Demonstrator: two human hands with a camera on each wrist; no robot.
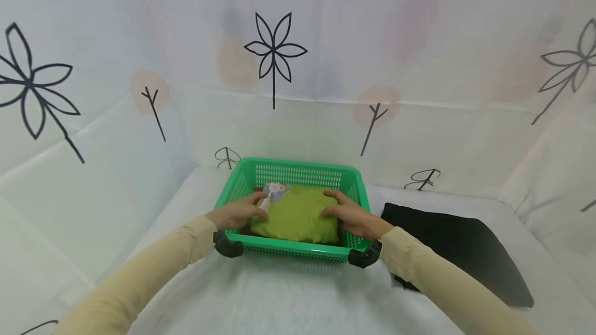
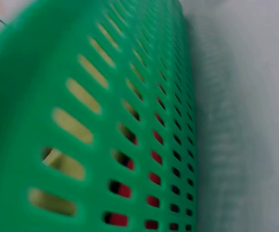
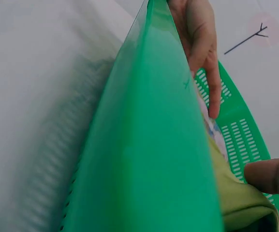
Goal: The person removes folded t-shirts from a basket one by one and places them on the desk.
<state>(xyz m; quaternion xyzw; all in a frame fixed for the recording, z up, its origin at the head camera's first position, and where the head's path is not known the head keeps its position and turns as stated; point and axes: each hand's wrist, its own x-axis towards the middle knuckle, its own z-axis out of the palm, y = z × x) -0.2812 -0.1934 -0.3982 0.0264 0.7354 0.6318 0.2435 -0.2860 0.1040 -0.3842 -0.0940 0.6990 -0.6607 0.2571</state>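
A folded green cloth [image 1: 298,213] with a printed picture at its far left corner lies in a green plastic basket [image 1: 302,246]. My left hand [image 1: 239,212] reaches over the left rim, its thumb and straight fingers resting at the cloth's left edge. From the right, my right hand [image 1: 356,217] holds the cloth's opposite edge. In the right wrist view, the right thumb [image 3: 270,176] presses on a raised fold of cloth, with a finger on the fold's other side. The left wrist view looks through the slotted basket wall [image 2: 144,96]; the left hand is hidden there.
Something red-brown [image 1: 245,229] shows beneath the cloth in the basket. To the right, a flat black sheet [image 1: 451,247] lies on the white surface [image 1: 279,299], partly under the right sleeve. White fabric [image 1: 326,66] printed with plant outlines hangs behind and at both sides.
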